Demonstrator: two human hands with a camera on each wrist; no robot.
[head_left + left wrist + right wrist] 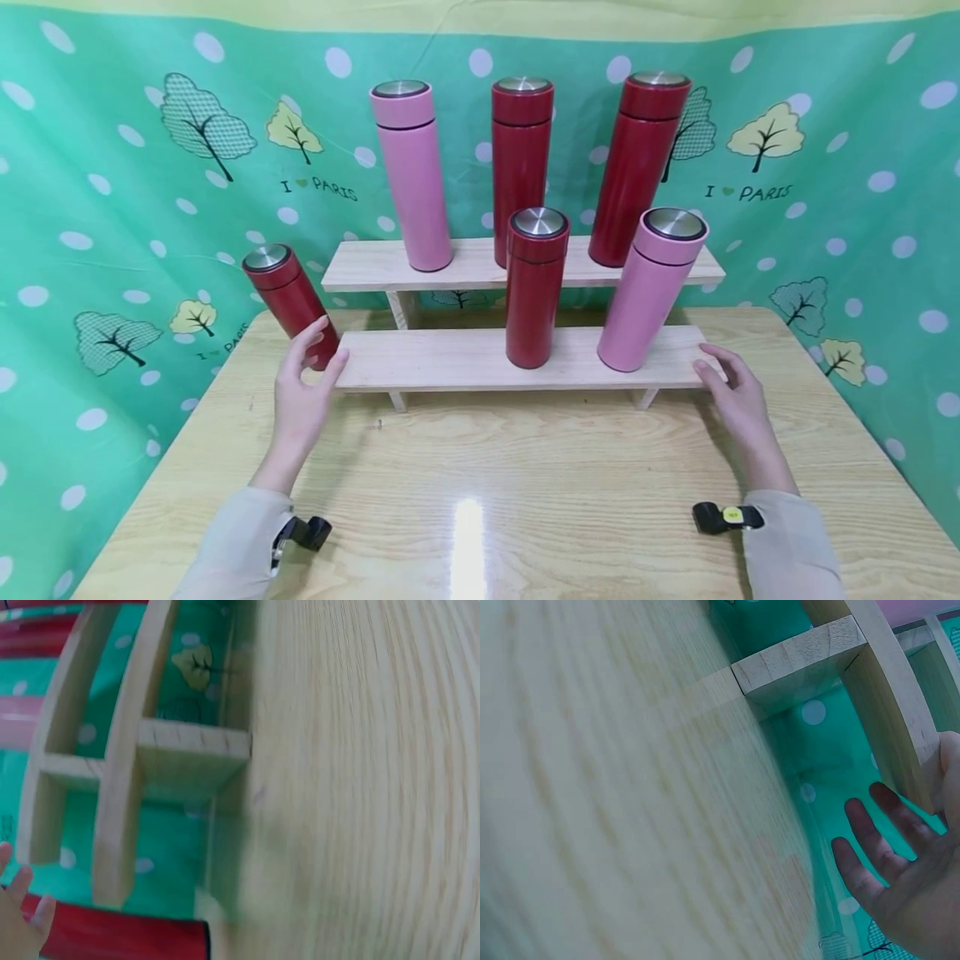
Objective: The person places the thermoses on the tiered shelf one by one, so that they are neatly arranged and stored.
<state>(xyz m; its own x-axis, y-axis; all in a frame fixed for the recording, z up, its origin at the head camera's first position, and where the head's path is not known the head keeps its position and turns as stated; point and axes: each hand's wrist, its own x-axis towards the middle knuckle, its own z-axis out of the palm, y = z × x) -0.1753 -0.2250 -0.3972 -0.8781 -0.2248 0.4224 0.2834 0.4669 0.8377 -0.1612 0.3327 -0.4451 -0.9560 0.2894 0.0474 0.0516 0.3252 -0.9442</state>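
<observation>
A two-tier wooden shelf stands on the table. My left hand is at its left end, fingers spread and bent a little, in front of a red thermos that stands beside the shelf. Whether those fingers touch the thermos cannot be told. At the right end, my right hand has its thumb and forefinger against the lower board; its other fingers extend apart below. On the lower board stand another red thermos and a pink thermos.
The upper board bears a pink thermos and two red ones. Behind hangs a green dotted cloth with printed trees. Bare wooden tabletop lies between my forearms. Each wrist wears a black camera.
</observation>
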